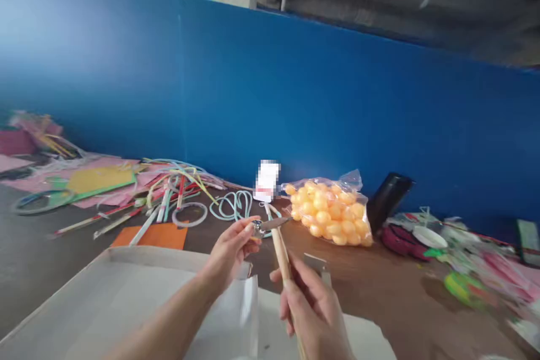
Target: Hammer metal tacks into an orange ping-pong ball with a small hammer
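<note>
My left hand (233, 248) is closed on a shiny metal tool with a pointed blade (272, 224); its exact kind is hard to make out. The blade points right and meets the upper end of a pale wooden stick (280, 253). Wrapped round that stick, my right hand (313, 305) grips it lower down, and its lower part runs out below the palm. Below both hands lies an open white cardboard box (139, 298).
Behind the hands are a clear bag of orange balls (333, 214), coiled pale blue tubing (231, 205) and a blurred-out white card (266, 180). Coloured paper (101, 179), sticks and tubes clutter the left. A maroon pouch (403, 241) lies right. A blue wall (295, 90) backs the table.
</note>
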`<state>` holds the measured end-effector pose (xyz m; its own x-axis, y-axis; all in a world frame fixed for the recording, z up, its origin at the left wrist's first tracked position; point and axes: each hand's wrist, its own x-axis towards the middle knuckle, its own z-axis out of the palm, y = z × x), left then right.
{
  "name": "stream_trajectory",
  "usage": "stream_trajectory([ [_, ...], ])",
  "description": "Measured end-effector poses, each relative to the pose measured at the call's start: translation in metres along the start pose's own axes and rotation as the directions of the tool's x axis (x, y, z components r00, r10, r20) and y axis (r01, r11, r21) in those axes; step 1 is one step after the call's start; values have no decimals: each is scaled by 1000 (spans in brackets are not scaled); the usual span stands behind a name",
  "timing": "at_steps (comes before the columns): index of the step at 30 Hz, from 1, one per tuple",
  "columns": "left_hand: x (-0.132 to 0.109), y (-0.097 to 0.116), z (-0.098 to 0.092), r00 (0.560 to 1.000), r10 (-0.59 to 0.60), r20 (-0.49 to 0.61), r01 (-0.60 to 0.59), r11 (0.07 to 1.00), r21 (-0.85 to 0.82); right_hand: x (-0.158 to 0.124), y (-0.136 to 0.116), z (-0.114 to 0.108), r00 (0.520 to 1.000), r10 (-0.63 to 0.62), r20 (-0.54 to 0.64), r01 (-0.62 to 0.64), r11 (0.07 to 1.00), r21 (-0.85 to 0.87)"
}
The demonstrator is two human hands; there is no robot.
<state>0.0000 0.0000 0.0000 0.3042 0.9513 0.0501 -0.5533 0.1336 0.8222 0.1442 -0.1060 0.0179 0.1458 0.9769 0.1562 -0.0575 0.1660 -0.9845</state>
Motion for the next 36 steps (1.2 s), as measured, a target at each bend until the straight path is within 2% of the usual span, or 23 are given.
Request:
stream_trajectory([
  [6,-1,2,3,998,45,-38,-41,994,97,2,2,0,999,40,-9,-40,999,12],
  [14,-4,6,7,994,109,-30,-98,964,246,-1,-3,-2,998,-9,-65,14,997,76],
  [20,-2,1,3,991,130,-25,-116,942,315,0,1,0,1000,14,-13,-14,1000,14],
  [29,-2,3,5,993,117,-16,-103,927,361,2,1,-2,1000,30,1,-30,999,-20],
  [36,-1,3,3,992,110,-57,-82,927,365,3,4,-2,999,32,-3,-32,998,-46],
])
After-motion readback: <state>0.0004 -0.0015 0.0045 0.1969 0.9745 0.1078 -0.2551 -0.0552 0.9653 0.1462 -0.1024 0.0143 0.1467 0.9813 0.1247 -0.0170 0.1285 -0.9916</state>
